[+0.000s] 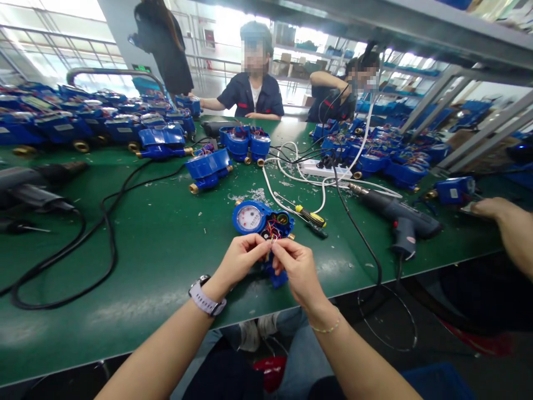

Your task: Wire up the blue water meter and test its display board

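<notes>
A blue water meter (251, 218) with a round white dial lies on the green workbench in front of me, its wiring compartment exposed. Thin coloured wires (273, 226) rise out of that compartment. My left hand (245, 255), with a watch on the wrist, pinches wire ends between thumb and forefinger. Fingertip to fingertip with it, my right hand (296, 264) pinches the same small bundle from the other side. Which wire each hand grips is too small to make out. Part of the meter's lower blue body (275, 276) shows beneath my hands.
A yellow-black screwdriver (310, 215) lies beyond my right hand. Heat guns (403, 216) rest at right and left, with trailing cables. Several blue meters (208, 166) stand along the back. A white power strip (325, 169) sits among them. A co-worker's hand (495, 210) is at far right; other people are opposite.
</notes>
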{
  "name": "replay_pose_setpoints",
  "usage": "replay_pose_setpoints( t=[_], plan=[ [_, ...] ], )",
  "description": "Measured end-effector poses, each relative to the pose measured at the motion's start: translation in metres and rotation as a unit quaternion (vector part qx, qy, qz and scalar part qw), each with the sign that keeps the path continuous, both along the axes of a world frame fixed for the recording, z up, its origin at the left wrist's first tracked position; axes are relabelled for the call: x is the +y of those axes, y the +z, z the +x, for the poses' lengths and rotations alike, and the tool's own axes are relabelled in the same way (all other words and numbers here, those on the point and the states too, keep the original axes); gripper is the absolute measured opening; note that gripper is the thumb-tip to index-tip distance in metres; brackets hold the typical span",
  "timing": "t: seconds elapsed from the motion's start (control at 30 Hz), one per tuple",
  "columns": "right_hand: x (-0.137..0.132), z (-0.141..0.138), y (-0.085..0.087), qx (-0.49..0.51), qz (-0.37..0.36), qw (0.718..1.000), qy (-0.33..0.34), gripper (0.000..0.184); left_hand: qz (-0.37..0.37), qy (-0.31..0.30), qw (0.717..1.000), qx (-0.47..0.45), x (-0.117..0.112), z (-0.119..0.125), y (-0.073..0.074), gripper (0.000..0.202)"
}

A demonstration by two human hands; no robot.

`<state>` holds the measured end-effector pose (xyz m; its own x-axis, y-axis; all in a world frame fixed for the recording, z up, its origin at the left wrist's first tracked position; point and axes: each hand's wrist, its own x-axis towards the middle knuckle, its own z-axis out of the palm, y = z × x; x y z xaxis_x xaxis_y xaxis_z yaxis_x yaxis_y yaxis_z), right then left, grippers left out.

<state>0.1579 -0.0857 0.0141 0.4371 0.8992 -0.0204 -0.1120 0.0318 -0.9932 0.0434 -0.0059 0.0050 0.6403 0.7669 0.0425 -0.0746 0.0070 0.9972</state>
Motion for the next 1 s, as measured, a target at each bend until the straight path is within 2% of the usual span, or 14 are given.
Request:
replay_pose_setpoints(
  t=[0.27,0.47,0.7,0.87,1.0],
  plan=[
    [0.0010,0.0007,-0.0005,0.000,-0.003,1.000,-0.007,0.023,0.037,0.012,0.999,0.009,-0.0014,-0.0006,-0.0004,0.041],
    [0.0014,0.0016,-0.0034,-0.057,0.000,0.998,-0.014,0.025,0.001,0.026,1.000,0.001,-0.0006,0.0009,-0.0008,0.037],
    [-0.0005,0.0005,-0.0030,-0.110,0.007,0.994,0.008,0.024,-0.034,0.026,0.999,-0.013,-0.0007,0.0001,0.0002,0.031],
    [-0.0007,0.0015,-0.0012,-0.090,-0.005,0.996,0.028,0.024,-0.047,0.029,0.998,-0.039,-0.0024,0.0020,0.0002,0.033],
    [-0.0006,0.0022,-0.0007,-0.029,-0.016,0.999,0.027,0.024,-0.076,0.030,0.995,-0.050,-0.0050,0.0063,-0.0017,0.035]
  ],
)
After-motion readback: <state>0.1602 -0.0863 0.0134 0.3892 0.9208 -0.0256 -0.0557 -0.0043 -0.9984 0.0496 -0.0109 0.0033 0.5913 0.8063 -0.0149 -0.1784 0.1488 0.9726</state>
